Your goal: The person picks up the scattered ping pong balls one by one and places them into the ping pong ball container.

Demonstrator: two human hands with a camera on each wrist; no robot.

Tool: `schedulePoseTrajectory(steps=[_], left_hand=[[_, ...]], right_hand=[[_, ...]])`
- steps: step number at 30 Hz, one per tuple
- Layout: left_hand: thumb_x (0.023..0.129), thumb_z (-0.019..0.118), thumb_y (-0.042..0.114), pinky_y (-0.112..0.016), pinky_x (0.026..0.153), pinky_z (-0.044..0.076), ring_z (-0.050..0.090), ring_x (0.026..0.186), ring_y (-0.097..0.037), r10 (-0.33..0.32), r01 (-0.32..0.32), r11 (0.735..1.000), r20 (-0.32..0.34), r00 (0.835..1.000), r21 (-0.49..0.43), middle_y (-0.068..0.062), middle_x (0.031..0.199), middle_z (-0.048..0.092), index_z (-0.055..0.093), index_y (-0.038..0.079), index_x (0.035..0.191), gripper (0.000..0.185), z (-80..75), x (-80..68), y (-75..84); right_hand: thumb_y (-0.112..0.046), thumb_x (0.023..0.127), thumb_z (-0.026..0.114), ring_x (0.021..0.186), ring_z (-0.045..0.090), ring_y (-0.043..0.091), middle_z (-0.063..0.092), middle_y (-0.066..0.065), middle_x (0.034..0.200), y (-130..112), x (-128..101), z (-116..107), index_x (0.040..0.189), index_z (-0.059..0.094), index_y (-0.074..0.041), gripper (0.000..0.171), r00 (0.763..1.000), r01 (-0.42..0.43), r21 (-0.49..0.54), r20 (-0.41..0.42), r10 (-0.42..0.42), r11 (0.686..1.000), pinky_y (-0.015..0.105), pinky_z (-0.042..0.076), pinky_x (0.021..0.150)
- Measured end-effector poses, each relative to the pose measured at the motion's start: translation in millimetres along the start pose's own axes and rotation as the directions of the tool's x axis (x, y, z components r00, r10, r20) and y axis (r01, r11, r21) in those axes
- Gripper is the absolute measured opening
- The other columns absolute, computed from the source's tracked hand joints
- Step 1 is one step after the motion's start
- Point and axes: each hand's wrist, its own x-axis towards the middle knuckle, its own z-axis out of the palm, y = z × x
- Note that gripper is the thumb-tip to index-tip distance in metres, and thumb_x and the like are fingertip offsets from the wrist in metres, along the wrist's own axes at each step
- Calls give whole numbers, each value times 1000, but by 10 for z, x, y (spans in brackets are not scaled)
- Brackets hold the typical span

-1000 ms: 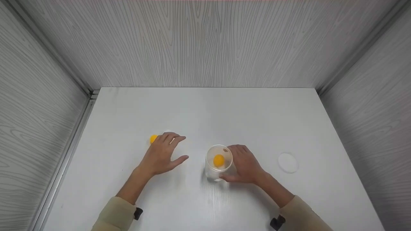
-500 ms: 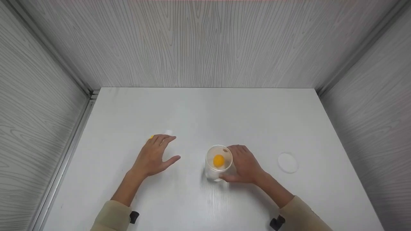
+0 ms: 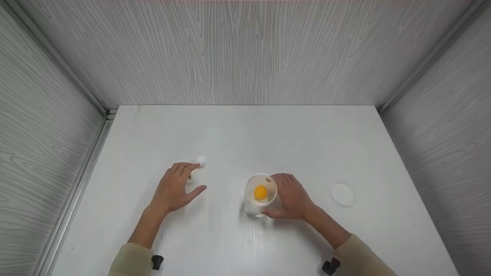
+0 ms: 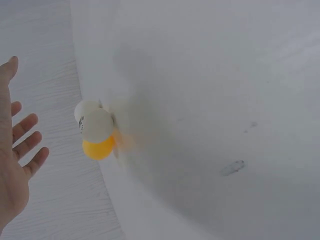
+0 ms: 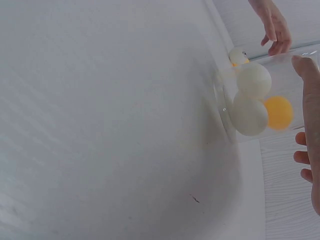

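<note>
Two hands on the white tabletop (image 3: 245, 130): the right hand (image 3: 293, 197) wraps its fingers around a clear cup (image 3: 261, 195) with an orange ball (image 3: 261, 192) and white ones inside. Left of the cup, the left hand (image 3: 174, 188) hovers with fingers spread, holding nothing, beside a white ball (image 3: 201, 161). A round white lid (image 3: 343, 194) sits right of the cup.

Open table (image 3: 245, 130) runs toward twelve o'clock. Balls (image 4: 96, 131) crowd the left hand (image 3: 174, 188); at three o'clock, cup (image 3: 261, 194), then lid (image 3: 343, 194).
</note>
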Motion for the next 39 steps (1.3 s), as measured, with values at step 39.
schedulePoseTrajectory(steps=[39], left_hand=[[93, 78, 40, -55, 110, 47, 56, 127, -37, -172, 166, 984, 106, 979, 69, -18, 131, 64, 62, 9, 139, 58, 197, -210, -381]], right_hand=[[-72, 81, 72, 113, 64, 23, 67, 3, 120, -3, 0, -8, 133, 57, -10, 83, 999, -27, 7, 36, 27, 1000, 45, 55, 104]])
